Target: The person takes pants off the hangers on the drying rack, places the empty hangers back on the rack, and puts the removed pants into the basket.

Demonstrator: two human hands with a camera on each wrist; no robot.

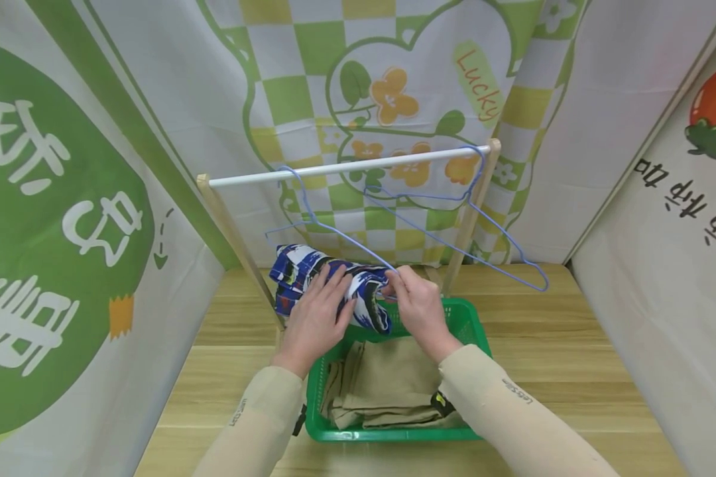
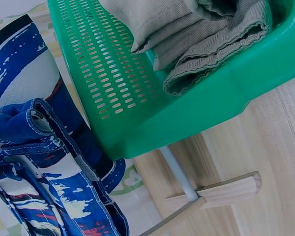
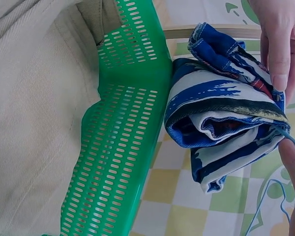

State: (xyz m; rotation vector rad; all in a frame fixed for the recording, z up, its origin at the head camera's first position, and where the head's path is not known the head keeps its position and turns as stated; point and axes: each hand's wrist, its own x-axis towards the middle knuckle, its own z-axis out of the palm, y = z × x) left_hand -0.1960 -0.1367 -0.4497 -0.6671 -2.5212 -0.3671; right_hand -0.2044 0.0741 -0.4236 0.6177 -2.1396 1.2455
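A folded garment (image 1: 364, 305) in blue, white and red patterned cloth hangs over a thin blue hanger (image 1: 358, 244), hooked on the white rail. My left hand (image 1: 316, 318) lies over its upper edge, fingers on top and thumb on the near side, gripping the cloth. At the hanger's right end, my right hand (image 1: 420, 308) pinches the wire beside the cloth. In the right wrist view the garment's (image 3: 226, 108) folded layers face the camera, close to both hands. The left wrist view shows the garment (image 2: 54, 167) hanging beside the basket, the hand mostly out of frame.
Below my hands stands a green perforated basket (image 1: 394, 434) holding folded beige clothes (image 1: 388, 377). A second blue hanger (image 1: 501, 271) hangs at the right of the white rail (image 1: 358, 165). Wooden posts (image 1: 233, 232) carry the rail on a wooden table (image 1: 543, 344), with printed curtains around.
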